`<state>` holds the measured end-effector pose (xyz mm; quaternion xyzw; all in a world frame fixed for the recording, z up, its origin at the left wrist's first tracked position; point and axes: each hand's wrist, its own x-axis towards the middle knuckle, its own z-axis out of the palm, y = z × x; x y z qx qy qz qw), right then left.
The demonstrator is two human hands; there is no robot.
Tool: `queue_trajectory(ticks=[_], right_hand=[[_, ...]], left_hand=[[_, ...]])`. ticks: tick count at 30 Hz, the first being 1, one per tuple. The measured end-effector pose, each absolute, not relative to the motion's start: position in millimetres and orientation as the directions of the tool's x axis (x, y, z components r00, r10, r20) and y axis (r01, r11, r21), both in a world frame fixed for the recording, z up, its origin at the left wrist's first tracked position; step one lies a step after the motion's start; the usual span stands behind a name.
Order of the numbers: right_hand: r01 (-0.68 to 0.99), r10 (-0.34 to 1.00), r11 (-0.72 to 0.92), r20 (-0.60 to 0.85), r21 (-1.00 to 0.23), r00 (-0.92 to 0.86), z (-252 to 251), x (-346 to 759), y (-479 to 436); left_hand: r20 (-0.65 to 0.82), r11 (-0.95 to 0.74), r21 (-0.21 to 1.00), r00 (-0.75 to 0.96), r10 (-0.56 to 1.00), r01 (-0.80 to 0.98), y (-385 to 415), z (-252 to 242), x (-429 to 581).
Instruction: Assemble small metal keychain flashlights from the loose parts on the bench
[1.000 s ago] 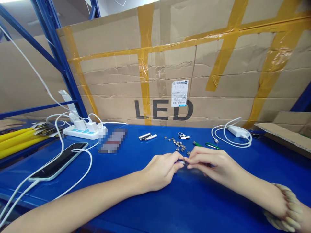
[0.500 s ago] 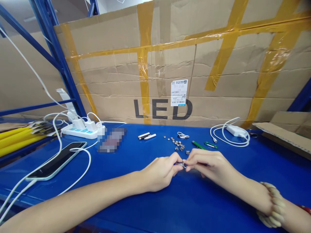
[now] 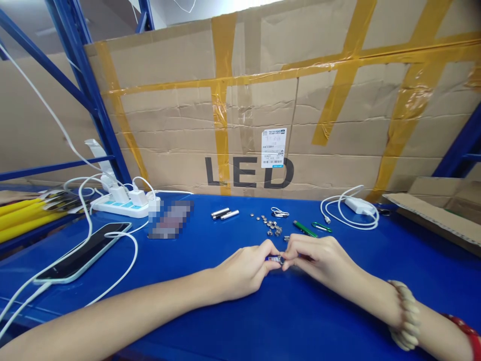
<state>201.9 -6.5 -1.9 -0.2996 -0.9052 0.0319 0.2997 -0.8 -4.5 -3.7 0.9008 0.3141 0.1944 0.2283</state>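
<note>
A small silvery cylinder with a dark round end (image 3: 277, 259) is pinched between the thumb and forefinger of my left hand (image 3: 244, 268). From the other side, the fingertips of my right hand (image 3: 319, 253) are closed at its dark end. My fingers cover part of the piece. Just beyond the hands lie several small round metal pieces like button cells (image 3: 271, 225). Close behind my right hand are a green metal tube (image 3: 304, 228) and a green carabiner (image 3: 321, 227). Metal tubes (image 3: 229, 215) lie farther left, and a looped white cord (image 3: 279, 212) sits behind the round pieces.
On the left are a phone (image 3: 84, 253) with white cables and a white power strip (image 3: 122, 204). A white charger (image 3: 361, 205) with coiled cable lies at the back right. A large cardboard box (image 3: 180, 130) stands behind the blue table (image 3: 300, 321).
The view has shifted slightly. Both hands still meet at the cylinder, and my right hand's fingertips sit a little closer around its end.
</note>
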Motion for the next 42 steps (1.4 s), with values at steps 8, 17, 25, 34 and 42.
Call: queue_trajectory(ticks=[8,17,25,34,42], right_hand=[[0.533,0.541,0.819,0.591,-0.210,-0.598,0,199,-8],[0.585,0.692,0.713,0.516,-0.386,-0.504,-4,196,-7],[0.563,0.774,0.629,0.494,-0.536,-0.396,-4,190,-11],[0.319,0.925,0.232,0.107,-0.919,-0.363,5,187,-9],[0.240,0.922,0.204,0.104,-0.949,-0.372,0,197,2]], left_hand=[[0.243,-0.684,0.532,0.684,0.688,0.499,-5,-3,0],[0.284,-0.694,0.520,0.666,0.690,0.497,-5,-2,1],[0.346,-0.719,0.533,0.661,0.666,0.446,-4,-5,-1],[0.366,-0.720,0.569,0.663,0.653,0.396,-2,-7,-1],[0.377,-0.739,0.550,0.674,0.636,0.390,-4,0,1]])
